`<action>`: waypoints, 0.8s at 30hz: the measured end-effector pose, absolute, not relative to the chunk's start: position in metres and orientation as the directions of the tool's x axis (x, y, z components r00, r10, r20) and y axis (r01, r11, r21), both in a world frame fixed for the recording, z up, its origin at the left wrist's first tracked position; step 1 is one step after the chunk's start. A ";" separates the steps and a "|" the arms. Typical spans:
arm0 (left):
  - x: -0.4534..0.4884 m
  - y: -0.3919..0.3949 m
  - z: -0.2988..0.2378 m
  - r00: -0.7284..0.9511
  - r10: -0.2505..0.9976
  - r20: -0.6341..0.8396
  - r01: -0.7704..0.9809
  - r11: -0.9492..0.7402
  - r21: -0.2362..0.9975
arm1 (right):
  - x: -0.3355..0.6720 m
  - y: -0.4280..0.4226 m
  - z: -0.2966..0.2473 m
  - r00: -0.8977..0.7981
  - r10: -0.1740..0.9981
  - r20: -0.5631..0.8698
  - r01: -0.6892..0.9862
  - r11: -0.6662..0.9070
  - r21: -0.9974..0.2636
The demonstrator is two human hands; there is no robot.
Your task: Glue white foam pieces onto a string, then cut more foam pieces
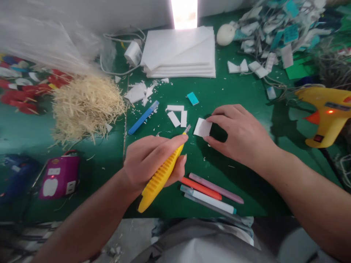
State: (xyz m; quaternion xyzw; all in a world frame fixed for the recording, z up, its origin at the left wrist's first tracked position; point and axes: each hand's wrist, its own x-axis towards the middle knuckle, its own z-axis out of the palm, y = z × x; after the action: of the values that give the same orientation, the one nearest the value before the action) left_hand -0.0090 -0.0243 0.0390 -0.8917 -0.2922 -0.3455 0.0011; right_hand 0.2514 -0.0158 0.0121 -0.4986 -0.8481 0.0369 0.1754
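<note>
My left hand (156, 157) is closed around a yellow utility knife (161, 177), its short blade pointing up and right over the green table. My right hand (238, 131) pinches a small white foam square (202, 128) at its right edge, thumb below and fingers above. The blade tip is just left of that square, apart from it. Beyond the blade lie several thin white foam strips (183, 118) and a small teal piece (192, 98). A blue pen-like stick (143, 117) rests to the left of the strips.
White foam sheets (181, 51) are stacked under a bright lamp (185, 14). A pile of thin straw-coloured sticks (87, 107) and a purple box (59, 177) are at left. A yellow glue gun (326, 113) stands right. Several markers (211, 199) lie near the front edge. Scraps (263, 33) heap back right.
</note>
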 end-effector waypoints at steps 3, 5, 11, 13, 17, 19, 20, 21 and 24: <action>-0.005 -0.022 0.036 0.623 0.504 0.599 0.486 -0.849 0.208 | 0.249 -0.016 0.012 -0.449 0.855 0.262 0.822 0.510 -0.255; -0.003 -0.019 0.032 0.627 0.482 0.612 0.468 -0.861 0.200 | 0.248 -0.017 0.012 -0.457 0.851 0.258 0.816 0.517 -0.260; -0.002 -0.014 0.022 0.592 0.511 0.623 0.513 -0.835 0.197 | 0.245 -0.016 0.012 -0.476 0.837 0.269 0.808 0.537 -0.241; -0.003 -0.014 0.022 0.593 0.519 0.615 0.514 -0.833 0.208 | 0.245 -0.016 0.012 -0.474 0.836 0.275 0.806 0.538 -0.246; -0.003 -0.013 0.024 0.592 0.533 0.604 0.522 -0.825 0.217 | 0.243 -0.016 0.014 -0.459 0.843 0.280 0.811 0.526 -0.256; -0.004 -0.012 0.026 0.594 0.542 0.594 0.533 -0.818 0.214 | 0.242 -0.016 0.015 -0.454 0.847 0.277 0.813 0.521 -0.260; -0.004 -0.011 0.027 0.596 0.549 0.586 0.540 -0.814 0.214 | 0.241 -0.016 0.015 -0.451 0.849 0.276 0.813 0.518 -0.264; -0.004 -0.011 0.028 0.599 0.555 0.577 0.545 -0.811 0.215 | 0.241 -0.015 0.015 -0.448 0.850 0.275 0.812 0.516 -0.271; -0.005 -0.009 0.030 0.597 0.567 0.568 0.548 -0.805 0.227 | 0.242 -0.015 0.016 -0.440 0.859 0.264 0.810 0.506 -0.297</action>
State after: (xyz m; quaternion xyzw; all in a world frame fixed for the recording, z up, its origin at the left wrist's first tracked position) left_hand -0.0053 -0.0089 0.0300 -0.8934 -0.3119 -0.3231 -0.0144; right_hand 0.2416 -0.0151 0.0159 -0.4930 -0.8460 0.0634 0.1927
